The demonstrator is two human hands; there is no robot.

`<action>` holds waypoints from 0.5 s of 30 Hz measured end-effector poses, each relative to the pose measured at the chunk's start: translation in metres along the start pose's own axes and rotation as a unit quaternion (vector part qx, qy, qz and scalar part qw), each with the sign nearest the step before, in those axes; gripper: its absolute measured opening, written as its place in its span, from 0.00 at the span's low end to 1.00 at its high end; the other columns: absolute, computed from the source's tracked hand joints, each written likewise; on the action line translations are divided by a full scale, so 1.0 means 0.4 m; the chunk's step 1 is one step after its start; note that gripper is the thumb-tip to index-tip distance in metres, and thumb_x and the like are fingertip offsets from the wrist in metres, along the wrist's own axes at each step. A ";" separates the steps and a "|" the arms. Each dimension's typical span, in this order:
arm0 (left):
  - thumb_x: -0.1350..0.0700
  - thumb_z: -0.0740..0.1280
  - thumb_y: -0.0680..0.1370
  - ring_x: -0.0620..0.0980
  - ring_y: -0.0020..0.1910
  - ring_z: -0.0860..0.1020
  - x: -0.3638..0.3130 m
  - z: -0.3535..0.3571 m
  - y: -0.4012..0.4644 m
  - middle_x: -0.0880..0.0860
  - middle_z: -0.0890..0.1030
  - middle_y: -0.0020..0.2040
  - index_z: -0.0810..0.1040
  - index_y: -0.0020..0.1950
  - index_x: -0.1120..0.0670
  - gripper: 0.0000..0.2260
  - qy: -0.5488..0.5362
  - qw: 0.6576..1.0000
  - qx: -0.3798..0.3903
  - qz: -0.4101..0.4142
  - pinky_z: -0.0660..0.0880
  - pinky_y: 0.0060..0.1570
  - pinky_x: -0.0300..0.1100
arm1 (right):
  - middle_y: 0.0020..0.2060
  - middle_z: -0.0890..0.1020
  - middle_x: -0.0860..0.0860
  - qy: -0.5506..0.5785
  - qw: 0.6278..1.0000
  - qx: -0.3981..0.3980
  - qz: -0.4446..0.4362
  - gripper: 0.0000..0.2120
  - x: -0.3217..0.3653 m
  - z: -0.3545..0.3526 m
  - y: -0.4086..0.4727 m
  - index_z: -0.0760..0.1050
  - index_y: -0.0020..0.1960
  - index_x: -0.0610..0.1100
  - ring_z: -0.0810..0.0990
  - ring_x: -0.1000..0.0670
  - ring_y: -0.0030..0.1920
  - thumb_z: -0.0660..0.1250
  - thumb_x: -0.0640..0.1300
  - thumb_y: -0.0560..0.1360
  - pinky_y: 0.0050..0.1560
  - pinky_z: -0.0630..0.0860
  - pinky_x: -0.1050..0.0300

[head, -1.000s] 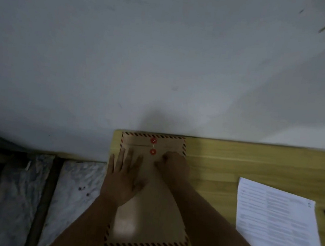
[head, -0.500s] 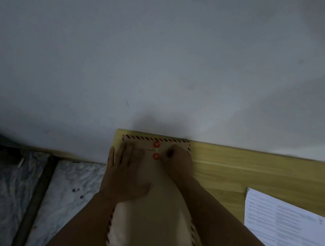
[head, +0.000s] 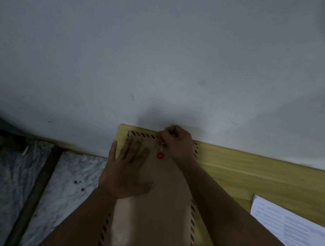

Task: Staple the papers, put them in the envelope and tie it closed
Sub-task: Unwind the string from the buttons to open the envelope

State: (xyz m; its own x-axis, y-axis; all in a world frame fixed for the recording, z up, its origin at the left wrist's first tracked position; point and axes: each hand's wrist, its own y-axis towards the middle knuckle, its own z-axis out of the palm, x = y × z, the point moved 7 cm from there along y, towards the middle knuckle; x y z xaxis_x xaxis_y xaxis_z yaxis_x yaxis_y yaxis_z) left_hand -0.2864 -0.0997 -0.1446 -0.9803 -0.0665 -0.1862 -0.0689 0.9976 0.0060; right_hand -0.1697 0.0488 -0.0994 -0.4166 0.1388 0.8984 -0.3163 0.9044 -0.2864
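Two hands: left hand (head: pixel 126 171) flat on envelope (head: pixel 160 212); right hand (head: pixel 177 142) fingers pinch string (head: pixel 151 146); papers (head: pixel 294 235) nearby.

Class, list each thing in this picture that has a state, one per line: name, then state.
envelope: lying flat on the table, flap folded down.
string: loose, pinched at the upper button, not wound to the lower one.
left hand: flat, fingers straight, pressing the envelope.
right hand: fingers curled, pinching the string.
printed sheet: flat on the table, outside the envelope.
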 end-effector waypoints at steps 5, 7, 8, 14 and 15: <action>0.20 0.56 0.70 0.57 0.84 0.47 0.002 -0.003 0.002 0.55 0.59 0.83 0.65 0.81 0.50 0.48 -0.004 1.000 0.012 -0.013 0.49 0.77 0.71 | 0.38 0.83 0.46 -0.129 0.986 0.089 -0.060 0.04 0.033 0.016 0.024 0.81 0.43 0.37 0.81 0.50 0.37 0.71 0.38 0.75 0.41 0.79 0.51; 0.20 0.56 0.70 0.56 0.84 0.46 0.004 -0.003 0.002 0.55 0.58 0.84 0.64 0.81 0.49 0.48 -0.009 1.000 0.018 -0.018 0.49 0.77 0.71 | 0.41 0.83 0.46 -0.211 0.968 0.113 -0.075 0.05 0.033 0.021 0.025 0.81 0.45 0.38 0.80 0.48 0.41 0.71 0.40 0.75 0.43 0.78 0.51; 0.20 0.56 0.70 0.56 0.84 0.45 0.005 -0.004 0.003 0.54 0.57 0.84 0.63 0.82 0.49 0.48 -0.010 1.000 0.021 -0.020 0.48 0.77 0.71 | 0.42 0.82 0.47 -0.240 0.960 0.121 -0.077 0.05 0.032 0.022 0.023 0.81 0.46 0.39 0.79 0.49 0.41 0.71 0.41 0.75 0.42 0.76 0.53; 0.21 0.58 0.70 0.57 0.84 0.47 0.003 -0.003 0.002 0.55 0.57 0.84 0.64 0.82 0.50 0.48 -0.017 1.000 0.012 -0.009 0.50 0.76 0.71 | 0.54 0.79 0.50 -0.456 0.856 0.198 -0.143 0.15 0.021 0.066 -0.009 0.80 0.59 0.50 0.80 0.46 0.53 0.67 0.52 0.75 0.51 0.77 0.51; 0.21 0.58 0.70 0.57 0.84 0.47 0.005 -0.001 0.002 0.55 0.57 0.84 0.64 0.82 0.51 0.49 -0.015 1.000 0.014 -0.010 0.50 0.77 0.71 | 0.54 0.78 0.50 -0.487 0.837 0.195 -0.156 0.12 0.013 0.076 -0.007 0.81 0.56 0.50 0.80 0.45 0.52 0.65 0.53 0.76 0.49 0.76 0.51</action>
State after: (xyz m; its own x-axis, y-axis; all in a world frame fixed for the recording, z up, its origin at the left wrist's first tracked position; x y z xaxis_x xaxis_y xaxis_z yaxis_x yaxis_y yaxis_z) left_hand -0.2883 -0.0990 -0.1447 -0.9728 -0.0870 -0.2147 -0.0834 0.9962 -0.0256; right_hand -0.1969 0.0349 -0.1040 -0.6992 -0.6456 0.3071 -0.7140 0.6081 -0.3470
